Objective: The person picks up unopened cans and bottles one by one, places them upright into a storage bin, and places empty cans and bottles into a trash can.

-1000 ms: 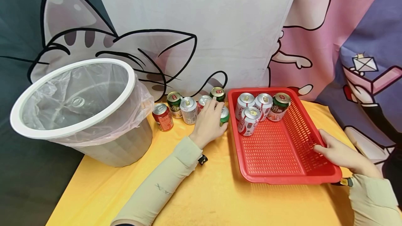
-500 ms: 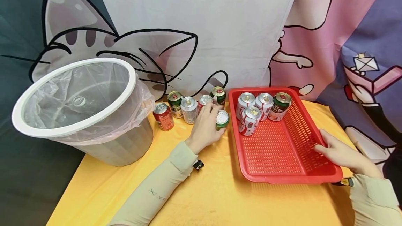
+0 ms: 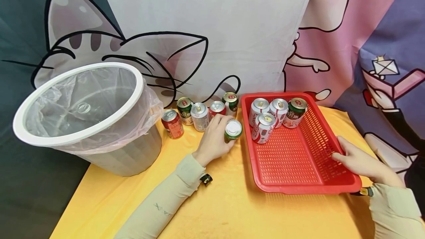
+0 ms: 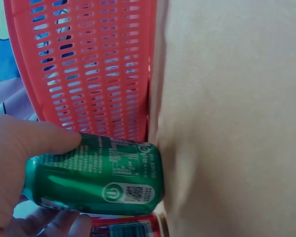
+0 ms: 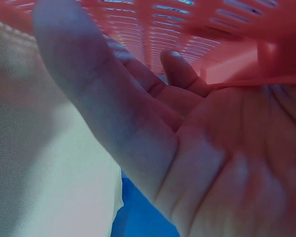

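Note:
My left hand (image 3: 212,141) grips a green drink can (image 3: 233,130), thumb on one side and fingers on the other. The left wrist view shows this green can (image 4: 101,175) with a QR code on its side, close beside the red basket's wall (image 4: 91,74). With my right hand (image 3: 360,161) I hold the right rim of the red plastic basket (image 3: 285,161), thumb over the edge. In the right wrist view, fingers (image 5: 180,71) of that hand lie against the basket's underside. Several upright cans stand inside: white-and-red cans (image 3: 264,130) and one dark green can (image 3: 294,113).
Behind my left hand stand a red can (image 3: 172,124), a dark green can (image 3: 184,111), a silver can (image 3: 199,117), another red can (image 3: 217,109) and another green can (image 3: 230,102). A lined bin (image 3: 123,158) is at the left. Yellow cloth (image 3: 212,209) covers the table.
My left hand has drawn back toward me from among the cans, bringing the green can forward along the basket's left side. My right hand and the basket have stayed put.

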A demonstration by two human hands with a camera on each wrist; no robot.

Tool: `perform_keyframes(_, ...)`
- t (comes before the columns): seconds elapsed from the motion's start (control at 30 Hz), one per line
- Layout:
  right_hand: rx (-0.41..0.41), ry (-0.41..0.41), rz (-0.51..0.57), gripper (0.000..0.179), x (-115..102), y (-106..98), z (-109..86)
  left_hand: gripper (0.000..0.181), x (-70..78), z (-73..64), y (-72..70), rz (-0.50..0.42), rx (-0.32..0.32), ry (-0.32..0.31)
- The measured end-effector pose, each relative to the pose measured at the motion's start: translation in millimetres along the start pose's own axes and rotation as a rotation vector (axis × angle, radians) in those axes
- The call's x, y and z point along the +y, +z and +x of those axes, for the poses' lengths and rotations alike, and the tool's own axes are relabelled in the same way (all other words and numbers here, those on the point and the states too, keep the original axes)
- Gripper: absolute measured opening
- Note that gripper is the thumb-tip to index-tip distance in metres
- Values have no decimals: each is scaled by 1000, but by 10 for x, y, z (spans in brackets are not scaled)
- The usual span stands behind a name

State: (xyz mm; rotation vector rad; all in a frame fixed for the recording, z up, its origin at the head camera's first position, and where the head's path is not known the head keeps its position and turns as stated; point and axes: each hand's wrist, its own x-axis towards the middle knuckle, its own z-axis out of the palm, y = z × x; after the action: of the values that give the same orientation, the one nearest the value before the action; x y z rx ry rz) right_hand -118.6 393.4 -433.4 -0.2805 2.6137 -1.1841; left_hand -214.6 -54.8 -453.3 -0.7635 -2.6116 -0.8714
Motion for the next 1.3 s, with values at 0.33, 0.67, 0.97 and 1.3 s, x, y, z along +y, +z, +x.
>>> perform_keyframes(0.33,19,-22,-20,42,10,23,-11,79,-71,-52,70,-108,32,-3)
perform_keyframes(0.67,10,0,-17,45,-4,8,-13,79,-110,-55,125,-124,67,12)
perform_keyframes(0.97,16,8,-22,45,-22,9,-13,75,-84,-65,89,-137,96,10)
perform_keyframes(1.3,27,-4,-51,43,-25,17,-16,73,-73,-84,53,-134,100,2)
